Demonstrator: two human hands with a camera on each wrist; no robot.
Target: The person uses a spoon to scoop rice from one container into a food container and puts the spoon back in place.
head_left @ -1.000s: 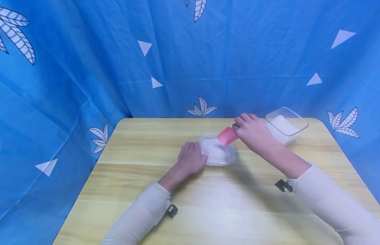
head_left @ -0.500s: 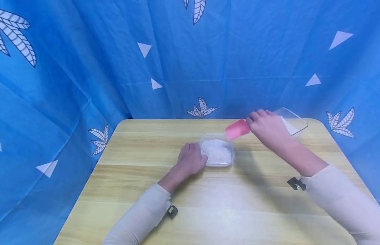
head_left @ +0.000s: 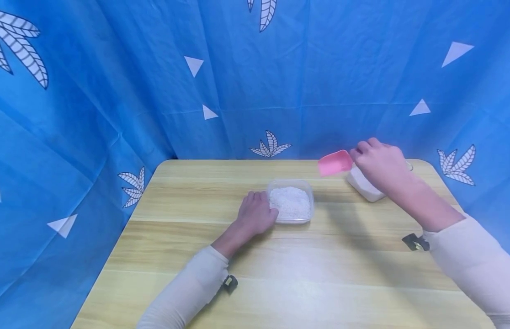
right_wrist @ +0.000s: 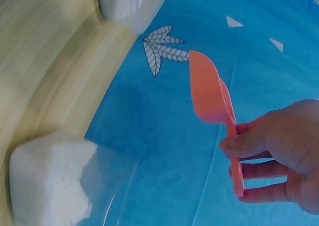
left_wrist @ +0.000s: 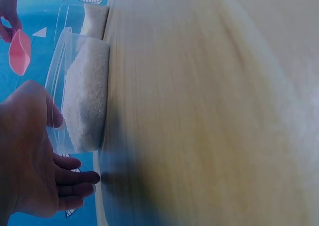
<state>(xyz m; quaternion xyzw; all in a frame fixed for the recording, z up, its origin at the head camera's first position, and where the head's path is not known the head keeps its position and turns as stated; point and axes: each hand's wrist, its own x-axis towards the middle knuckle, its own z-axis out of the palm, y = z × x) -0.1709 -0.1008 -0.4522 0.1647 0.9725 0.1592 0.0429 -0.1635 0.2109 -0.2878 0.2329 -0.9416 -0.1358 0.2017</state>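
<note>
In the head view my left hand [head_left: 257,213] holds the left end of a clear plastic container [head_left: 292,221], its thumb at the rim. The left wrist view shows that thumb against the rim and the other fingers reaching past the container's end. White grains [left_wrist: 89,96], resembling rice, lie inside. My right hand [head_left: 380,167] pinches the handle of a pink scoop [head_left: 336,163], raised near a second clear container [head_left: 366,185] at the back right. In the right wrist view, thumb and fingers grip the scoop [right_wrist: 209,94], with its bowl pointing up in that view.
The second container [right_wrist: 52,178] also bears white grains and is partly hidden by my right hand and forearm in the head view. A light wooden table [head_left: 189,256] lies underneath. Blue patterned cloth [head_left: 341,82] hangs behind and beside it.
My right hand has carried the scoop up and right, away from the left container towards the back-right one, which it now partly covers. My left hand has stayed at its container.
</note>
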